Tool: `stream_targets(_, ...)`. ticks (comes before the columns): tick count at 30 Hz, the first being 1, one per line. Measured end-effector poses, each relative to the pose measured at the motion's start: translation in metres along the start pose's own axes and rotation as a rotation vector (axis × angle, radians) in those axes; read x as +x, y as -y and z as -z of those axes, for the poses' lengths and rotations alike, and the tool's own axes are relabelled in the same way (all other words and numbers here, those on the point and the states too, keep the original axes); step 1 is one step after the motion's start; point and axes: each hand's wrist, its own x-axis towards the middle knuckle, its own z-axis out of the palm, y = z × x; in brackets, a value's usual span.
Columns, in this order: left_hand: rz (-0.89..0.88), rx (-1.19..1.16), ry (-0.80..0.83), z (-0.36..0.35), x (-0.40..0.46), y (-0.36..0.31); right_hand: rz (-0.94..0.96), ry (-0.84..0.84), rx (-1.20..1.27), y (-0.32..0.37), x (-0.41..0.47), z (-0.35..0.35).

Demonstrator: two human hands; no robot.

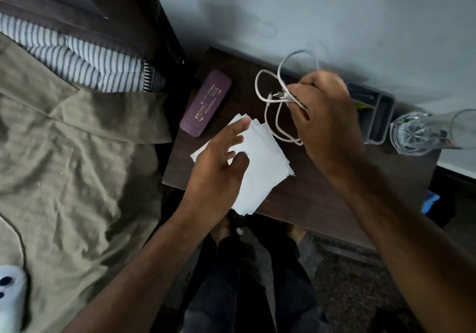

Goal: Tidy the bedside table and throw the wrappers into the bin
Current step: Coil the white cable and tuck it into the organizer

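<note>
**Cable in one fist, papers under the other hand**

Here, the bedside table (296, 204) is dark wood, set between the bed and the wall. The right hand (327, 116) is raised over its middle, fingers curled tight around a bunched white cable (268, 93), whose loops hang out to the left of the fist. The left hand (219, 165) lies with fingers spread and relaxed on a fanned stack of white papers (262, 167) near the table's front edge; the lowest corner of the stack juts past that edge.

Toward the back left corner lies a closed purple case (206, 103) with gold lettering. Along the back edge on the right sits a grey organiser tray (378, 118) with divided compartments; something dark and something yellow show in one, though I cannot tell what. At the right edge stands a clear glass (412, 133), with a second clear glass vessel (463, 129) beside it.
</note>
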Motion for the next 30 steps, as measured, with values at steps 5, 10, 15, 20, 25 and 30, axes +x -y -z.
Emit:
stream_targets(5,0.065,-0.224,-0.006,-0.028,-0.003,-0.025,0.014,-0.019,0.086,0.004,-0.029,0.027)
stream_targets(10,0.122,-0.507,0.038,-0.061,-0.006,-0.038,0.015,0.054,0.148,-0.003,-0.06,0.045)
stream_targets(15,0.195,-0.586,0.017,-0.087,-0.012,-0.031,-0.166,0.129,0.396,-0.027,-0.087,0.064)
stream_targets(20,0.142,-0.531,0.023,-0.105,-0.013,-0.024,-0.356,0.032,0.637,-0.061,-0.097,0.08)
stream_targets(25,0.024,-0.466,-0.003,-0.119,-0.01,-0.022,-0.402,-0.069,0.632,-0.082,-0.098,0.086)
stream_targets(30,-0.013,-0.538,0.01,-0.118,-0.004,-0.026,-0.578,-0.036,0.621,-0.102,-0.106,0.086)
